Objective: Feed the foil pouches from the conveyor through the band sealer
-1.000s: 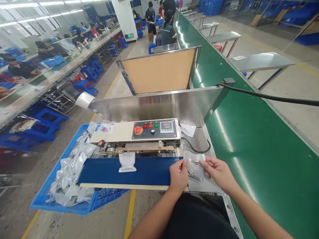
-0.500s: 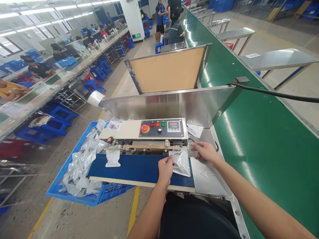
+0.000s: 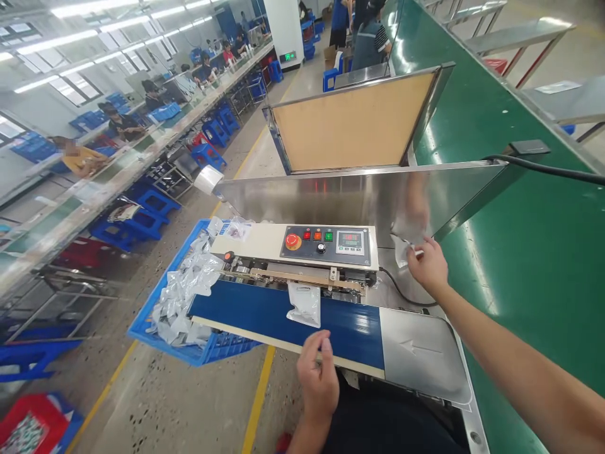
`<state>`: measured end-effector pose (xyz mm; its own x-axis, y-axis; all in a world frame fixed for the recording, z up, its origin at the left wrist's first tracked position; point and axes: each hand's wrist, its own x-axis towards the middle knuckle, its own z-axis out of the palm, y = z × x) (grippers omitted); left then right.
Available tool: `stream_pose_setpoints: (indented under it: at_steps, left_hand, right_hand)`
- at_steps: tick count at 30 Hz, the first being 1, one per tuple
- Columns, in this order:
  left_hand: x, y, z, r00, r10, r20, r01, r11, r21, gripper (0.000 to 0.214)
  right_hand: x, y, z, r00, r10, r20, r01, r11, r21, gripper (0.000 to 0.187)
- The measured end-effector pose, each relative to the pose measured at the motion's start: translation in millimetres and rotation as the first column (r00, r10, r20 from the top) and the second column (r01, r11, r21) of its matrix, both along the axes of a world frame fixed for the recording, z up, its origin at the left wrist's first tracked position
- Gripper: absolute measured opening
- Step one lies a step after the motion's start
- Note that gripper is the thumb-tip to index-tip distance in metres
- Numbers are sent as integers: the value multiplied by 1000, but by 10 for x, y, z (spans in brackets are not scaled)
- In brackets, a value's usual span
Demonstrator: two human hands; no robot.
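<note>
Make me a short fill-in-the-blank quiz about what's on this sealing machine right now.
1. The pouch lies on the ___ belt.
2. The right hand grips a packet near the steel ___.
3. The crate of sealed pouches is ___.
4. The left hand holds ___.
Missing: blue; panel; blue; nothing

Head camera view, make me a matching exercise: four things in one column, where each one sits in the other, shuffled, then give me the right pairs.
Things:
1. clear plastic pouch
2. round red emergency button
3. blue plastic crate of pouches
4. small white packet

Places:
A. on the grey control panel
B. at the right hand's fingers
C. on the dark blue belt
D. past the belt's far left end

Pairs: 1-C, 2-A, 3-D, 4-B
</note>
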<state>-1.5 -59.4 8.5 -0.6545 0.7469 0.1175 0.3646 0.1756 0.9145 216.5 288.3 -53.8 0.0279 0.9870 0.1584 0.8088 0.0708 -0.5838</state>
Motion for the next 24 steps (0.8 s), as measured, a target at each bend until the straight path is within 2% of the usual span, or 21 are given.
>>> stream_pose_setpoints:
  at_steps: [2, 4, 7, 8, 10, 12, 13, 16, 18, 21, 24]
  left_hand:
    - [139, 235, 45, 986, -167, 15, 166, 985, 45, 33]
    - [283, 530, 91, 952, -306, 16, 303, 948, 97, 34]
    - [476, 910, 155, 908, -410, 88, 397, 908, 132, 45]
    - [525, 993, 170, 889, -437, 139, 421, 898, 130, 43]
    - [589, 1084, 181, 840, -482, 250, 468, 876, 119, 39]
    - [603, 1099, 148, 806, -488, 334, 484, 869, 100, 45]
    - [595, 1093, 114, 798, -475, 371, 481, 873, 82, 49]
    - [538, 1077, -38, 765, -382, 518, 444, 896, 5, 59]
    - [492, 1103, -146, 708, -273, 651, 408, 911, -62, 60]
    - [410, 1203, -262, 591, -83, 803, 341, 927, -155, 60]
    - [277, 1329, -322, 509, 29, 861, 282, 939, -198, 62]
  right_hand:
    - [187, -402, 97, 992, -5, -124, 25, 988, 156, 41]
    - [270, -908, 260, 976, -29, -218, 66, 984, 166, 53]
    - [186, -1653, 571, 932, 7, -363, -6, 1000, 4, 57]
    - [127, -1847, 668, 896, 10, -444, -53, 995, -85, 57]
    - [27, -2104, 821, 770, -37, -637, -152, 959, -239, 61]
    - [-2, -2199, 899, 649, -115, -752, -238, 908, -344, 67]
    - [14, -2204, 908, 631, -142, -763, -263, 886, -382, 67]
    - [115, -2148, 841, 718, -189, -669, -216, 854, -473, 58]
    - [144, -2105, 758, 755, -245, -609, -146, 841, -520, 52]
    - [46, -2037, 667, 707, -366, -605, -94, 800, -593, 45]
    - [-181, -1931, 651, 650, -426, -629, -95, 775, -624, 40]
